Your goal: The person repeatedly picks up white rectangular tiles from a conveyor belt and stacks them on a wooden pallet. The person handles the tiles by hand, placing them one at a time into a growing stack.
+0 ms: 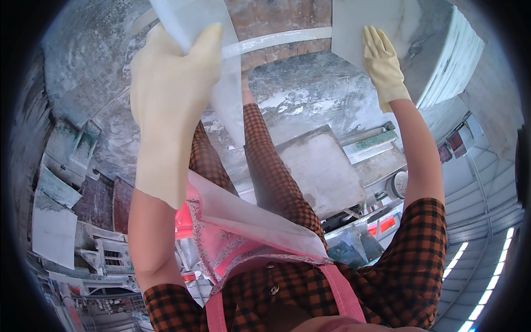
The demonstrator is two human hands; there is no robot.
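My left hand [174, 91], in a cream rubber glove, is closed on the edge of a translucent whitish sheet [229, 91]. The sheet hangs down beside the glove and past my wrist; the fingertips are hidden behind the hand. To the right, my right hand [383, 65] wears the same kind of glove. Its fingers lie stretched out against the face of a pale, faintly veined slab [349, 34], near the slab's left edge, with nothing gripped.
A stack of white-edged sheets or slabs [454, 61] stands right of my right hand. Below is a stained grey floor [298, 83]. A flat pale board [321, 171] lies by my legs. Slab pieces [55, 227] stand at the left. A pink-trimmed apron [249, 221] hangs in front of me.
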